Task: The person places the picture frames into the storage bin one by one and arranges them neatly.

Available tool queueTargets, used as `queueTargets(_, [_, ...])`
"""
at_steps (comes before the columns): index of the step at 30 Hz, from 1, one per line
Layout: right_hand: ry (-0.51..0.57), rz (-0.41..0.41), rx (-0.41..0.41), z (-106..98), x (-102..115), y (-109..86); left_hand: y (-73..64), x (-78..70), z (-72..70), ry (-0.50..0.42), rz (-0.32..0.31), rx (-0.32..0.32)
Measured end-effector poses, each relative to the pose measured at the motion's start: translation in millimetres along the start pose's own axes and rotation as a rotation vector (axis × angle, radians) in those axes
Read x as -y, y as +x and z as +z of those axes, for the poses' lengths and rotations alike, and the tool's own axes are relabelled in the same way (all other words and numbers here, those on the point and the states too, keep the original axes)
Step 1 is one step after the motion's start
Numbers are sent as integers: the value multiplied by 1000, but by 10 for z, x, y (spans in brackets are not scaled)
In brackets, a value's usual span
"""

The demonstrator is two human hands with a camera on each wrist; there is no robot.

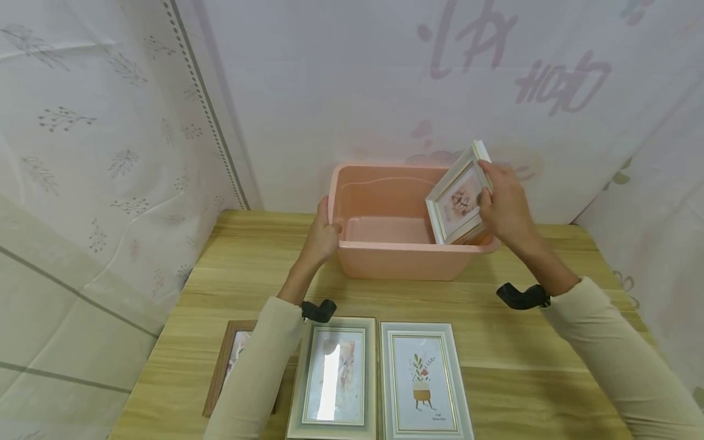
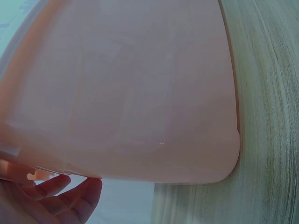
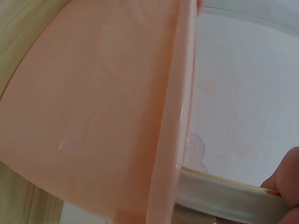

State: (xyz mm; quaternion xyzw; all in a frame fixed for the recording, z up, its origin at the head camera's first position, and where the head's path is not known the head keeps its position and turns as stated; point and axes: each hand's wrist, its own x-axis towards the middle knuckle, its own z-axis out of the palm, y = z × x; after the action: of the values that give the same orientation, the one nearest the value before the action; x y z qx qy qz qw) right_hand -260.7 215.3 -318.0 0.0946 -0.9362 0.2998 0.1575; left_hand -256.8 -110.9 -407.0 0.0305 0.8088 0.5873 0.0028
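A pink plastic bin (image 1: pixel 404 263) stands at the back of the wooden table. My left hand (image 1: pixel 321 235) grips its left rim, thumb on the inner side; in the left wrist view the curled fingers (image 2: pixel 88 198) show at the bin's wall. My right hand (image 1: pixel 508 205) pinches the upper right edge of a white picture frame (image 1: pixel 459 198) with a floral print. That frame tilts into the bin's right end, its lower part behind the front rim. In the right wrist view the white frame (image 3: pixel 229 196) sticks out past the bin's rim (image 3: pixel 173 112).
Two pale frames lie side by side at the front, one with glare on its glass (image 1: pixel 334 379), one with a potted-plant print (image 1: pixel 422 382). A brown frame (image 1: pixel 222 366) lies partly under the left sleeve. A printed curtain (image 1: pixel 330 79) hangs behind the table.
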Motion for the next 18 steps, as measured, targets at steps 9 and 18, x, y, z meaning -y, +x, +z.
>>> queueTargets(9, [-49, -20, 1, 108, 27, -16, -9, -16, -7, 11, -14, -8])
queueTargets(18, [-97, -64, 4, 266, 30, -72, -18, -22, -4, 8, -26, -2])
